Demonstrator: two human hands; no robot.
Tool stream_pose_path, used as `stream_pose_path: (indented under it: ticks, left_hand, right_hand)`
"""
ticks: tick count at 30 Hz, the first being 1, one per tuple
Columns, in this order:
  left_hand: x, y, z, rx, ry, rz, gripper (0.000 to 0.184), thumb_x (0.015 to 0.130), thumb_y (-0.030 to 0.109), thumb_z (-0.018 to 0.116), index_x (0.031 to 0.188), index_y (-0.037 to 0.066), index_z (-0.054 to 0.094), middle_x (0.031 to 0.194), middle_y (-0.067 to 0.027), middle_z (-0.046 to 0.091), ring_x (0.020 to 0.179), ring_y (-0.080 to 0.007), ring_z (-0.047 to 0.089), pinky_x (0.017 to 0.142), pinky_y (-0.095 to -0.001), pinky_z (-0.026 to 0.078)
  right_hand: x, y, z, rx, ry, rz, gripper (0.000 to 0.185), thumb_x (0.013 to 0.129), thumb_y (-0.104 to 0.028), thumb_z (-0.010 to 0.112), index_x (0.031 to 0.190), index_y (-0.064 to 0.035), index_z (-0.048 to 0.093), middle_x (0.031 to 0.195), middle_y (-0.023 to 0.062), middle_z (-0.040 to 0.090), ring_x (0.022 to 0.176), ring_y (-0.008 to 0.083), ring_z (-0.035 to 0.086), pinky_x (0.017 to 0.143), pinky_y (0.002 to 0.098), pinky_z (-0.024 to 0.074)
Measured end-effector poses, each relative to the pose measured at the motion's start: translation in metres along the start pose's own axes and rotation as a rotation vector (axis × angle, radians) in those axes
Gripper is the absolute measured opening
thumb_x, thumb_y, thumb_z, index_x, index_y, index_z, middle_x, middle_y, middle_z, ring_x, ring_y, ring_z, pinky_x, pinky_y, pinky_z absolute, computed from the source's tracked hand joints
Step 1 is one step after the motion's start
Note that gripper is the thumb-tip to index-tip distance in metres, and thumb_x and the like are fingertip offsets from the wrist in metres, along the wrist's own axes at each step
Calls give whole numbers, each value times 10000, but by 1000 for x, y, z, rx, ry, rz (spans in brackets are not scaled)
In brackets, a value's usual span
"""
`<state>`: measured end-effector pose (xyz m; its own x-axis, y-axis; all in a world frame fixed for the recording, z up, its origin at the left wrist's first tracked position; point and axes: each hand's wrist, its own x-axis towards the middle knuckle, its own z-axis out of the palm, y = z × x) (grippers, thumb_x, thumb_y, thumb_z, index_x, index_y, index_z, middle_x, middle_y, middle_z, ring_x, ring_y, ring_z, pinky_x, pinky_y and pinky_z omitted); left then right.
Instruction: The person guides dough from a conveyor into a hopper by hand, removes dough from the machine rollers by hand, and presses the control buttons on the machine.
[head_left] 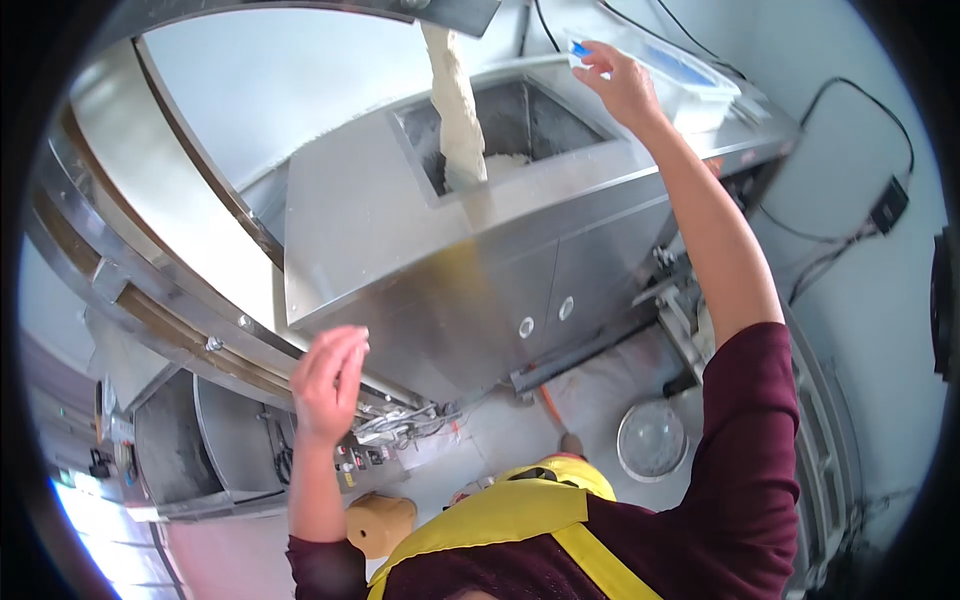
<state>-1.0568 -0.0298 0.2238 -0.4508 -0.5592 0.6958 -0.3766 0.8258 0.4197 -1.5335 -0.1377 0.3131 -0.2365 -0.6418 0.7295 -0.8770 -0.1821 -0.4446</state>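
My right hand (618, 85) is raised at the far side of the steel counter, by a white plastic tub. Its fingers pinch a small blue piece (580, 49) whose kind I cannot make out. My left hand (328, 382) is held up in front of the conveyor's edge, fingers pressed together and bent, with nothing visible in them. Between the hands, a thick pale strip of dough (458, 110) hangs from a metal edge above. Its lower end reaches into a square steel hopper (415, 150) set in the counter, where more pale dough lies.
The steel counter (340, 235) surrounds the hopper. The white tub (705, 105) holds something blue. A curved conveyor frame (190, 345) runs along the left. On the floor are a round metal bowl (652, 440) and a tan stool-like object (380, 525). Black cables (880, 110) hang on the right wall.
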Motion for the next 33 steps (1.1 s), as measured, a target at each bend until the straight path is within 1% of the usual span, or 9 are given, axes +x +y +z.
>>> stream_pose_path:
  ticks: [7,13,17,20,21,26,28,31,33]
  left_hand:
    - [87,-39,86,315,177,-74,222,877,66,636,1088,-1,634,1036,-130,649,981,-299,621,842,-390,505]
    - [91,-42,100,608,130,-122,245,851,151,674,1052,14,642,1016,-131,655,905,-319,605,795,-401,506]
    - [95,-36,105,614,148,-156,254,844,167,688,1044,16,643,989,-121,660,878,-307,610,774,-396,505]
    - [98,-33,101,493,134,-249,239,857,157,680,1047,16,643,986,-115,663,876,-283,617,784,-379,509]
    - [101,-36,98,299,150,-373,300,867,156,680,1130,19,632,1054,-111,664,953,-251,633,839,-357,502]
    - [186,-12,96,143,165,-204,533,874,136,685,1356,18,491,1257,-142,597,1176,-231,575,948,-345,450]
    - [227,-7,105,91,231,-164,538,904,153,666,1365,-21,451,1243,-126,592,1155,-202,563,953,-336,445]
    - [278,-1,127,-389,245,-176,538,928,223,660,1340,-48,445,1220,-100,580,1107,-163,547,940,-316,447]
    - [298,1,137,-287,357,-301,420,946,318,641,1163,-36,580,1013,-54,639,933,-102,564,831,-276,465]
  right_hand:
    - [51,33,41,33,-106,-223,422,847,-246,665,1240,-104,608,1118,115,674,1033,304,629,890,404,497]
    - [71,59,99,61,-155,-316,385,869,-199,642,1239,-100,597,1118,128,663,1038,310,619,892,408,491]
    - [69,84,131,-12,-4,-500,352,849,-188,652,1186,-105,598,1029,101,671,1042,285,604,873,429,458]
    - [65,88,131,-29,-120,-437,336,840,-183,661,1160,-93,611,1031,98,673,1041,284,607,870,429,459]
    - [67,89,131,-16,-122,-425,332,839,-184,662,1154,-92,615,1034,98,674,1043,283,607,870,429,459]
    - [70,85,131,52,-153,-359,313,840,-189,661,1136,-92,628,1056,100,675,1051,282,606,887,430,459]
    - [72,88,126,72,-140,-329,315,843,-191,659,1142,-96,627,1066,102,675,1051,282,607,899,429,457]
    - [76,95,119,144,-125,-223,311,832,-174,676,1124,-72,639,1039,113,679,1000,306,628,859,422,489]
    - [79,99,120,207,-119,-178,314,823,-160,686,1120,-66,645,1023,119,680,971,316,636,830,419,503]
